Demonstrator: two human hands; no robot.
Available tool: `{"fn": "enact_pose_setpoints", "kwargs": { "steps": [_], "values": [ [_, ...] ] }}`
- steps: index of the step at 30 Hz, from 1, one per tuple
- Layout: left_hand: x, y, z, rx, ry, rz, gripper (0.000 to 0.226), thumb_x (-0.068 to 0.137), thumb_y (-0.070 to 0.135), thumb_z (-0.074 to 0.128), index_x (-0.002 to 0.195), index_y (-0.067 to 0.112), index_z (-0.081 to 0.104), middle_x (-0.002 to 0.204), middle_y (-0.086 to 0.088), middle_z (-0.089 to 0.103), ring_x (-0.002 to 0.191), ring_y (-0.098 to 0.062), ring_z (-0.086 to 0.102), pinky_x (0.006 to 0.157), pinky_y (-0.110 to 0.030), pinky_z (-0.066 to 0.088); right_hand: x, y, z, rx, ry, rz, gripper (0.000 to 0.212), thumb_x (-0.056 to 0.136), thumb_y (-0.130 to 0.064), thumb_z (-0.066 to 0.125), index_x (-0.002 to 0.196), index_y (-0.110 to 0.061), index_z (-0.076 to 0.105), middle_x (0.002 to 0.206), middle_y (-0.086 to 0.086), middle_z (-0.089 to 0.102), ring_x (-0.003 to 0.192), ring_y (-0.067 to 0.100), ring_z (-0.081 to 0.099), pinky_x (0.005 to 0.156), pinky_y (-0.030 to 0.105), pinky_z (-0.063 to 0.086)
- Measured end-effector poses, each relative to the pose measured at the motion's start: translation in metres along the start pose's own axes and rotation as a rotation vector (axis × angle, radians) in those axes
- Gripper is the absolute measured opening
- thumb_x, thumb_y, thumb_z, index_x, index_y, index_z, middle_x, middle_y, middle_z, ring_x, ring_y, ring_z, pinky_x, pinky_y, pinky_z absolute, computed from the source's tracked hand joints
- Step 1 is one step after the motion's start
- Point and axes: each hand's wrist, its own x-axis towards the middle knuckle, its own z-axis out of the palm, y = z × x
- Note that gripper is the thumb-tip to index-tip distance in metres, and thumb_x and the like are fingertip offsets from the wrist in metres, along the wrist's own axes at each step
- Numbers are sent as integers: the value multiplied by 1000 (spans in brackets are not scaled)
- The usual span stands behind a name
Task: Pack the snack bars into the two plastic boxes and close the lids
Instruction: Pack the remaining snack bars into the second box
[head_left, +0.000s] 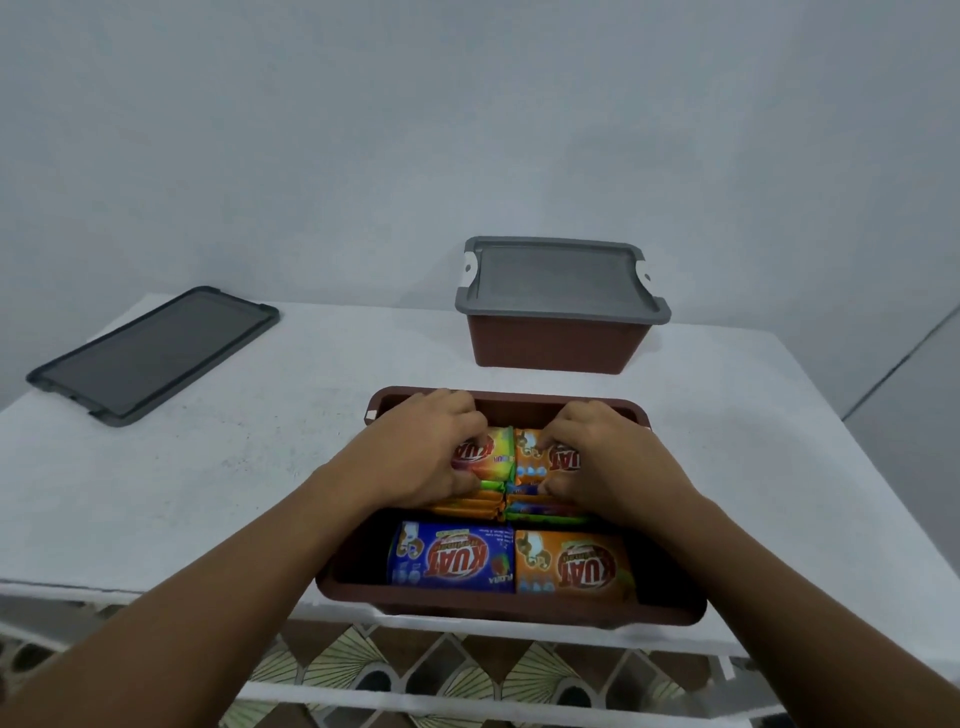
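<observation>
White table (208, 467) against a pale wall. At 6 o'clock on it, open brown box (509, 609), lid off, filled with snack bars (452, 558): blue and orange packs flat at the near end, stacked packs behind. Left hand (431, 452) curled round a yellow-green bar (494, 453) at the far end; right hand (597, 457) gripping an orange bar (535, 460) just beside it, hands close but apart. At 12 o'clock, second brown box (550, 345), grey lid (556, 275) on. At 10 o'clock, loose dark lid (150, 353) flat on the table. Patterned floor tiles (467, 670) below.
</observation>
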Motion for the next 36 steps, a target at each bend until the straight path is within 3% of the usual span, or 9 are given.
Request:
{"fn": "enact_pose_setpoints", "kwargs": {
  "steps": [4,10,17,20,25,27,31,34,36],
  "values": [
    [1,-1,-4,-97,-2,-4,44,86,61,65,121,34,60,121,16,53,113,-3,47,97,-26,38,3,-1,0,26,-43,2,57,78,-68,69,126,-41,54,129,-18,49,118,6,46,101,30,46],
    [-5,-29,-28,-850,316,-112,3,89,25,78,88,23,76,87,7,74,81,-11,69,72,-29,56,-3,-1,-12,319,81,35,29,82,-52,74,107,-41,66,106,-25,55,101,-1,54,88,28,53],
    [7,-115,-64,-987,349,-119,6,91,20,74,87,16,76,83,-4,75,75,-12,68,69,-24,56,46,-35,-42,447,264,176,12,87,-40,74,98,-36,73,94,-20,70,86,-8,63,70,17,49],
    [14,-149,-59,-985,197,-129,6,91,23,75,88,18,76,83,-2,75,75,-9,68,67,-21,54,84,-46,-40,371,91,231,18,94,-48,62,104,-38,73,105,-23,70,96,-5,63,84,25,50],
    [34,-179,-26,-936,-185,-124,15,97,30,67,102,17,72,98,1,75,86,-17,73,74,-31,60,131,-56,-31,119,-562,406,59,92,-72,36,109,-30,73,106,-12,72,98,8,67,101,40,48],
    [41,-174,-4,-939,-417,-124,22,102,31,58,113,16,69,105,-2,73,91,-22,73,77,-36,61,145,-58,-34,178,-727,553,58,93,-71,40,105,-29,77,99,-6,77,92,14,74,100,43,51],
    [43,-156,22,-1010,-662,-88,34,102,2,48,130,10,65,103,-11,71,91,-30,68,73,-39,62,162,-57,-37,297,-872,772,55,94,-65,52,106,-18,79,99,5,79,89,22,77,97,41,54],
    [49,-149,24,-993,-683,-39,44,97,-11,47,134,5,63,105,-18,68,85,-32,67,68,-37,62,171,-55,-28,113,-1004,643,29,98,-50,53,116,-33,68,116,2,71,99,20,71,95,39,53],
    [53,-146,22,-980,-701,-23,40,98,-10,47,132,4,63,107,-19,67,81,-31,66,77,-44,62,178,-56,-23,-23,-1048,551,34,97,-43,58,130,-35,56,114,-5,63,95,12,65,89,32,54]
  ]
}}
